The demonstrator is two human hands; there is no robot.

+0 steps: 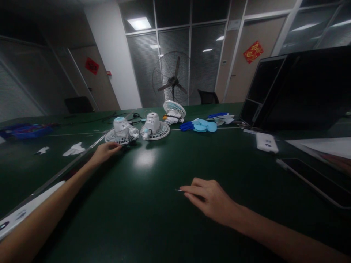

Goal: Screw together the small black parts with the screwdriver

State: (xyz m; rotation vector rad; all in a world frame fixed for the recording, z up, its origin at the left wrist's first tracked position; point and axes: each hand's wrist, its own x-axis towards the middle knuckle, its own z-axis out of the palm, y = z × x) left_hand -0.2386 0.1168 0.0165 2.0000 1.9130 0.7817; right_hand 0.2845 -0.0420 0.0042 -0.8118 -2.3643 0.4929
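My left hand (105, 151) reaches far across the dark green table (153, 212). Its fingers touch the rim of a small white fan (122, 132) lying grille-down. The fingers look curled at the grille edge, but a firm grip is not clear. My right hand (210, 199) lies on the table nearer to me, fingers together. Its fingertips pinch a thin small pale object (179, 190), too small to name. A second small white fan (154, 127) lies just right of the first. A third white fan (173, 111) lies behind them.
Blue fan blades (204, 126) and blue and white parts lie at the back centre. A white phone-like device (266, 142), a dark tablet (315, 180) and an open laptop (296, 91) stand on the right. White scraps (74, 149) lie left. A big floor fan (173, 78) stands behind.
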